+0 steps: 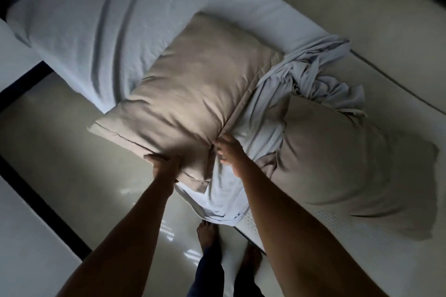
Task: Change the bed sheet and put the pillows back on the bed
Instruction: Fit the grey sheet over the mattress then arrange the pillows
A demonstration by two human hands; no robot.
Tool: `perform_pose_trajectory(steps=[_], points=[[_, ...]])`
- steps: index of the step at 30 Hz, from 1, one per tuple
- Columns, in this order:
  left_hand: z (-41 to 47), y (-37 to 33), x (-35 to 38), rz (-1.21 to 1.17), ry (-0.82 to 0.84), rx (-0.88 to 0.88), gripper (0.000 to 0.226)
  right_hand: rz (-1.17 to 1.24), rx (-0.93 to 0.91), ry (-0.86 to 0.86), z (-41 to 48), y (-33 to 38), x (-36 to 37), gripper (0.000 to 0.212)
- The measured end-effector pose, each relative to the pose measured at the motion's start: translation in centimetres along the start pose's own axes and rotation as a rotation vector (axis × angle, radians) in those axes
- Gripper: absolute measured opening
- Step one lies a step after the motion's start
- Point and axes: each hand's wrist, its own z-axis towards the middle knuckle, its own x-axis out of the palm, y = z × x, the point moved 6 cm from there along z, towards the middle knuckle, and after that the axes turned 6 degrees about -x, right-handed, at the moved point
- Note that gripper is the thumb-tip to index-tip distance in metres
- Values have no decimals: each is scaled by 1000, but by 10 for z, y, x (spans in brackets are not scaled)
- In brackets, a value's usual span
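Note:
A beige pillow [193, 89] lies tilted across the near end of the bed, partly over a pale blue sheet [101, 19]. My left hand [163, 164] grips the pillow's near edge. My right hand [229, 152] pinches its near right corner. To the right, a second beige pillow [337, 164] rests on the bare white mattress [362, 19]. The sheet is stretched over the far left part and bunched in loose folds [313, 72] between the two pillows.
A glossy pale floor [79, 152] runs along the left of the bed. My bare feet [207, 231] stand at the mattress corner. A dark frame strip [26, 79] and a white surface lie at the left edge.

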Motion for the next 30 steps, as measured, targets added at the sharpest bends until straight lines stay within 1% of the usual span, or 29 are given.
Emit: perform_pose_trajectory(steps=[1, 2, 4, 5, 6, 7, 8, 9, 10, 11, 14, 15, 16, 17, 18, 19, 20, 21, 22, 23, 24, 25, 27, 28, 29, 30], points=[[14, 14, 4, 65, -23, -17, 98, -7, 20, -31, -7, -14, -13, 27], [16, 25, 11, 109, -18, -41, 88, -12, 34, -66, -9, -31, -27, 45], [-34, 22, 25, 184, 51, -90, 54, 11, 90, -172, 0, -88, -74, 82], [-50, 26, 34, 230, 113, -108, 34, 44, 113, -206, -5, -113, -97, 85], [-63, 31, 47, 272, 196, -129, 18, 101, 116, -233, -21, -123, -118, 71], [-76, 37, 58, 319, 275, -150, 11, 149, 140, -268, -38, -131, -138, 48], [-83, 42, 68, 365, 332, -163, 13, 196, 154, -317, -57, -135, -156, 26], [-87, 48, 80, 405, 374, -163, 16, 255, 160, -396, -71, -146, -179, 17], [-89, 53, 92, 455, 405, -154, 19, 308, 148, -471, -80, -156, -204, 22], [-91, 59, 104, 509, 427, -145, 22, 383, 136, -532, -87, -167, -222, 33], [-102, 76, 138, 600, 450, -73, 20, 734, 67, -623, -96, -180, -274, 71], [-108, 82, 149, 613, 446, -20, 18, 807, 27, -609, -95, -178, -290, 79], [-115, 88, 159, 617, 437, 28, 16, 867, 1, -613, -87, -181, -309, 80], [-122, 95, 166, 612, 422, 60, 15, 907, -58, -625, -65, -199, -337, 78], [-128, 102, 172, 589, 418, 67, 13, 912, -143, -649, -47, -211, -363, 80], [-137, 110, 177, 571, 413, 70, 10, 880, -154, -664, -26, -234, -395, 87], [-146, 116, 180, 557, 408, 70, 6, 902, -183, -643, -17, -246, -413, 96], [-157, 120, 183, 545, 396, 75, 8, 933, -223, -551, -36, -231, -412, 95], [-168, 121, 186, 519, 386, 86, 15, 947, -277, -480, -60, -212, -407, 80], [-179, 119, 189, 467, 387, 94, 22, 948, -303, -419, -100, -180, -392, 54], [-193, 114, 192, 391, 395, 88, 29, 881, -318, -457, -144, -143, -383, 31], [-206, 109, 194, 301, 405, 79, 35, 912, -278, -443, -175, -126, -377, 25], [-233, 93, 200, 178, 443, 61, 39, 987, -286, -418, -212, -112, -384, 33], [-243, 85, 202, 152, 474, 71, 39, 947, -292, -386, -223, -106, -386, 27], [-254, 77, 206, 103, 527, 77, 42, 901, -313, -357, -232, -93, -387, 14], [-262, 70, 210, 22, 580, 78, 47, 866, -318, -321, -238, -81, -384, 18]])
